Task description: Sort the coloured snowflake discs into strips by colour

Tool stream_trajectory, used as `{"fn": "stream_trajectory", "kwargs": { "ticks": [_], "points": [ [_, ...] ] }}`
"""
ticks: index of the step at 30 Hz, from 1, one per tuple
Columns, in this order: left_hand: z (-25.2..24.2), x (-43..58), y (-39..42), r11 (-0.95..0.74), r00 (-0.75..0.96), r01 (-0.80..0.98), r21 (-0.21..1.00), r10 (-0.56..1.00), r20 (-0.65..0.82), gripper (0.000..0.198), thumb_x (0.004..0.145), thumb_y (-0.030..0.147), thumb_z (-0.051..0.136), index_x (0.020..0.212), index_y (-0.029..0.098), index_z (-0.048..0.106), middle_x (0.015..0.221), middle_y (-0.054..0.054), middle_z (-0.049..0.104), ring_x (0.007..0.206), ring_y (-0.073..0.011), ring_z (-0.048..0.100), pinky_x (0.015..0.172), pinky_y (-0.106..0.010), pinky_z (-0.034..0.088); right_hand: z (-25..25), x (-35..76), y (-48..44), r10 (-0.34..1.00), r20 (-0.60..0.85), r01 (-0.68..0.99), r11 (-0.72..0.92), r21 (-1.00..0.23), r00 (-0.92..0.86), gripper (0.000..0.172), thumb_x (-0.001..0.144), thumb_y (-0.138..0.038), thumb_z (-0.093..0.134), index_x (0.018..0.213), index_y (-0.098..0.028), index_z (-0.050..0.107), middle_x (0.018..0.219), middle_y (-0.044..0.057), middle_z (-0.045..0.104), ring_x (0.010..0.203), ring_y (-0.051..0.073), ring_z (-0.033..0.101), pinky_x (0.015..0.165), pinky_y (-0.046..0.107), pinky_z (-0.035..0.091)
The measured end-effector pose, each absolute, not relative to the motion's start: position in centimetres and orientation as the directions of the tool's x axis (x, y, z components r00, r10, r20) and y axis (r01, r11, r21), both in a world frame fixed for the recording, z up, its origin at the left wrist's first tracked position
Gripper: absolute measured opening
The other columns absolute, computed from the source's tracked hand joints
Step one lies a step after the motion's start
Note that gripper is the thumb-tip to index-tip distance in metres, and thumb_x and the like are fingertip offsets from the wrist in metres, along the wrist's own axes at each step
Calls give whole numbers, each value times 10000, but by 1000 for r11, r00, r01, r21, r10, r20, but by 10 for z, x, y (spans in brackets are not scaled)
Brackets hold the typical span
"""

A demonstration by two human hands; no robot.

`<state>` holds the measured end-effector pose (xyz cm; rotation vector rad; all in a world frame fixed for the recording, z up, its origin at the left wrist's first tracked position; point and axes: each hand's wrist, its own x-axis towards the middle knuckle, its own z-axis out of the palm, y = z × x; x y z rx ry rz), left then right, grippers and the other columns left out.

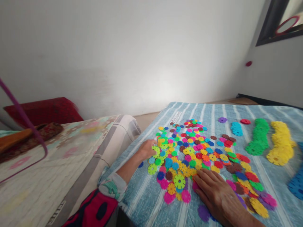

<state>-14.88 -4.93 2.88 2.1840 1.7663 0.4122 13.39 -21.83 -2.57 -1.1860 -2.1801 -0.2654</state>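
My left hand (146, 149) is at the left edge of a pile of notched plastic discs (189, 151) in many colours. Its fingers curl closed around the edge of a lime green disc (156, 152); the fingertips are partly hidden. Below it lies another lime green disc (152, 168), and a larger-looking lime one (179, 181) rests at the pile's near side. My right hand (216, 190) lies palm down on the near right part of the pile, fingers stretched out over the discs. What is under that palm is hidden.
On the striped blue cloth (142, 195), sorted rows of green discs (258, 137), yellow discs (280, 143) and blue discs (297, 184) stand to the right. Small light blue (236, 129), red (245, 121) and purple (222, 119) groups lie farther back. A patterned bed (78, 151) is at left.
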Motion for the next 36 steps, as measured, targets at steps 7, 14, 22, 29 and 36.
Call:
{"fn": "stream_trajectory", "kwargs": {
  "ticks": [7, 14, 22, 29, 36],
  "points": [
    [37, -142, -57, -208, 202, 922, 325, 978, 53, 486, 553, 121, 714, 1035, 150, 660, 981, -73, 639, 899, -239, 604, 785, -277, 455, -37, 136, -216, 641, 648, 816, 575, -51, -411, 344, 972, -338, 331, 1073, -200, 629, 1066, 78, 674, 988, 237, 612, 832, 400, 484],
    [41, -138, -68, -272, 247, 907, 321, 962, 119, 380, 609, 72, 654, 975, 174, 672, 982, -41, 619, 961, -211, 583, 873, -273, 432, -35, 136, -217, 659, 623, 815, 577, -59, -422, 346, 975, -329, 321, 1088, -197, 621, 1088, 80, 666, 1010, 234, 603, 851, 389, 474],
    [39, -136, -76, -336, 293, 853, 400, 942, 165, 384, 644, 26, 583, 978, 182, 692, 968, -14, 670, 910, -176, 620, 862, -258, 459, -34, 137, -217, 657, 612, 811, 584, -44, -440, 329, 970, -315, 340, 1092, -184, 615, 1082, 89, 665, 1003, 245, 605, 846, 398, 470],
    [25, -137, -77, -344, 280, 789, 509, 939, 200, 393, 646, 19, 538, 958, 196, 699, 1036, -46, 683, 1007, -219, 613, 944, -319, 448, -35, 137, -217, 651, 619, 812, 582, -36, -439, 334, 971, -317, 332, 1083, -188, 619, 1084, 90, 667, 999, 245, 608, 845, 400, 469],
    [28, -135, -75, -165, 99, 602, 781, 986, 132, 334, 621, 52, 566, 902, 172, 699, 934, -34, 698, 905, -220, 637, 869, -330, 482, -34, 138, -217, 644, 621, 810, 585, -23, -447, 320, 963, -319, 355, 1087, -196, 623, 1082, 87, 675, 992, 243, 620, 832, 390, 487]
  ]
}}
